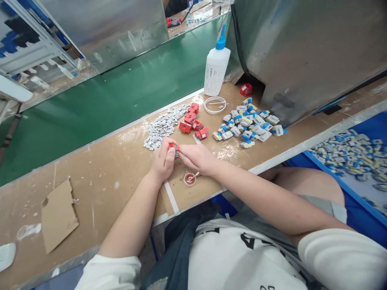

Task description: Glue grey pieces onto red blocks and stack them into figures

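Observation:
My left hand point(163, 162) is closed around a small red and grey plastic part point(174, 150), held just above the table. The fingers of my right hand point(198, 158) are pressed together and touch the right side of this part; whether they pinch a smaller piece is hidden. Similar red plastic parts point(190, 117) lie in a group just beyond my hands. To their left spreads a pile of small flat grey-white pieces point(163, 125). Below my right hand stands a small round cup point(190, 179) with reddish contents and a white stick in it.
A white bottle with a blue nozzle point(217, 66) stands behind a white tape ring point(215, 105). Blue, yellow and grey parts point(250, 123) are heaped at right; a blue bin point(320, 161) holds more. Cardboard point(59, 217) lies left. A green belt point(130, 84) runs behind; a metal panel point(311, 52) rises right.

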Demonstrator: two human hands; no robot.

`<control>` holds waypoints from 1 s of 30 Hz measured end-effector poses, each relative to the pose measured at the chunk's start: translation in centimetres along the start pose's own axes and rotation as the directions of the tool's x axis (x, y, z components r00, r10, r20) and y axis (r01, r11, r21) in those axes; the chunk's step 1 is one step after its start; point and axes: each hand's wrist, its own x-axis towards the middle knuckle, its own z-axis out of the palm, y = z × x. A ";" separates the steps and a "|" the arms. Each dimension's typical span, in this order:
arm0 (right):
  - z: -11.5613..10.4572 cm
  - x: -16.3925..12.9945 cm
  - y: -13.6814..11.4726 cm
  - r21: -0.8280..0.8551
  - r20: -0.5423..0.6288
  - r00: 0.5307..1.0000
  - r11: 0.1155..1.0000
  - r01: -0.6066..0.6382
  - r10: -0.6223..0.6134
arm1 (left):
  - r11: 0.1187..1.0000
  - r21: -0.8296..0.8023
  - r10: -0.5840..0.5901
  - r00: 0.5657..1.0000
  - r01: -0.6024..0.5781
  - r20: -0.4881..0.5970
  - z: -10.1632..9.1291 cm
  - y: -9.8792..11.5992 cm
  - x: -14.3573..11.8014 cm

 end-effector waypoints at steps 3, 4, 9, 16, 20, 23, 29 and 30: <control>0.0 0.0 -0.3 0.086 0.011 0.998 0.994 -0.063 0.062 | 1.000 0.011 0.010 1.000 -0.009 -0.007 0.0 0.2 0.2; 0.0 0.0 -0.4 0.125 0.008 0.997 0.989 -0.079 0.078 | 1.000 0.014 0.013 1.000 -0.013 -0.011 0.0 0.2 0.2; 0.1 0.1 -0.4 0.292 0.000 0.994 0.951 -0.105 0.110 | 1.000 0.021 0.007 1.000 -0.006 -0.019 0.1 0.1 0.1; -0.1 0.9 0.1 0.393 0.014 0.980 0.900 -0.189 0.199 | 0.865 -0.375 -0.342 0.938 0.334 0.048 1.2 1.1 1.4; 0.1 1.3 0.8 0.434 -0.034 0.945 0.857 -0.278 0.324 | 0.327 -0.658 -0.524 0.709 0.679 0.471 0.0 1.7 2.9; 0.3 1.5 1.0 0.478 -0.088 0.921 0.828 -0.294 0.378 | 0.102 -0.674 -0.454 0.637 0.731 0.622 -1.7 1.6 3.4; 0.2 1.5 0.8 0.467 -0.063 0.928 0.833 -0.297 0.366 | 0.075 -0.623 -0.412 0.593 0.778 0.691 -2.6 0.7 2.9; 0.1 1.5 0.8 0.461 -0.056 0.931 0.837 -0.296 0.360 | 0.108 -0.616 -0.401 0.601 0.780 0.691 -2.5 0.6 2.9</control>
